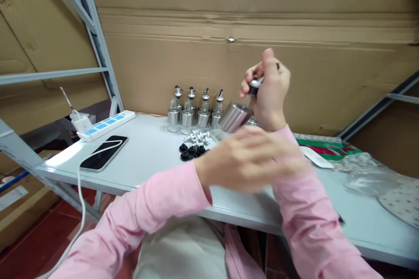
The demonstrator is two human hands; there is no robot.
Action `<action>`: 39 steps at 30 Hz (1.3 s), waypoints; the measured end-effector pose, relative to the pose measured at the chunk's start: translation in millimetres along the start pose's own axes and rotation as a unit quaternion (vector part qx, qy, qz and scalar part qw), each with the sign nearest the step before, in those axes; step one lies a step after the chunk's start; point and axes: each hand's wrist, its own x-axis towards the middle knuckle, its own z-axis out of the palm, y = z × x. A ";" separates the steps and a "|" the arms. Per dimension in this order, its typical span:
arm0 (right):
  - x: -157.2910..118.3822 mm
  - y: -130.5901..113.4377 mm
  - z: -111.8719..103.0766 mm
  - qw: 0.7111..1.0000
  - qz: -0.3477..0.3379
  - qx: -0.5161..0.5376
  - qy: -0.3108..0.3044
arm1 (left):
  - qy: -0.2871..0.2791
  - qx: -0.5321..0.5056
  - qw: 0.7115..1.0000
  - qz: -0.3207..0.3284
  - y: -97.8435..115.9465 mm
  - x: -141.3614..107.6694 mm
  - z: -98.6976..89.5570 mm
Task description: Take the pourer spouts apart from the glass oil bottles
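**Pink sleeves [173,196], and one tilted bottle [233,116] in your right hand [270,85]**

Your right hand is closed on the upper part of the bottle, at the neck and near its black collar [253,90]. You hold it in the air above the surface [144,150], with the upper end leaning to the right. The bottle is of clear glass with a metal band around the body.

Your left hand [250,159] is in front of its lower end, blurred, with the fingers directed to the right. I cannot tell whether this hand touches the bottle or is only near it, nor whether it grips something.

Behind, to the left of the held bottle, a group of similar bottles [187,118] stands upright near the cardboard [157,56]. Some of these carry pourers [206,94] on top. Just before the group lies a small pile of silver-white parts [197,137], and nearer to you are several black stoppers [185,156].

At the left side of the surface you have a phone [105,153], with a white cable [81,192] lying across it, and a power strip [109,124] behind it. At the right side lies clear plastic [368,178].
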 end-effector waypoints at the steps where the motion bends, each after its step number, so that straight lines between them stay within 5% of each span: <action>1: -8.7 -0.5 1.3 0.999 0.025 -0.002 -0.025 | 0.010 0.066 0.995 0.073 3.9 7.2 -11.5; 3: -21.3 -0.3 4.6 0.995 0.078 -0.004 -0.060 | 0.074 0.204 0.952 0.218 3.6 20.3 -35.5; 5: -28.7 2.1 9.1 0.988 0.134 -0.002 -0.081 | 0.163 0.252 0.918 0.257 -7.9 29.4 -54.2; 10: -38.2 15.4 21.6 0.953 0.262 0.016 -0.154 | 0.170 0.190 0.960 0.118 -49.4 34.8 -63.8; 15: -47.9 22.6 30.1 0.937 0.302 0.016 -0.177 | 0.225 0.117 0.965 0.074 -56.5 29.1 -56.2; 18: -50.8 21.8 30.5 0.938 0.300 0.018 -0.171 | 0.181 0.052 0.981 0.045 -48.1 24.5 -55.9; 23: -46.6 20.9 24.4 0.915 0.351 0.073 -0.187 | -0.003 -0.116 0.993 -0.035 -41.1 18.9 -62.4; 30: -39.3 24.2 19.9 0.850 0.441 0.216 -0.191 | -0.219 -0.403 0.879 -0.131 -49.9 16.3 -71.7; 34: -40.7 24.2 21.5 0.850 0.424 0.267 -0.163 | -0.263 -0.444 0.847 -0.126 -49.9 16.8 -73.8; 39: -43.0 26.6 23.7 0.885 0.371 0.269 -0.085 | -0.231 -0.448 0.858 -0.100 -49.8 18.9 -71.0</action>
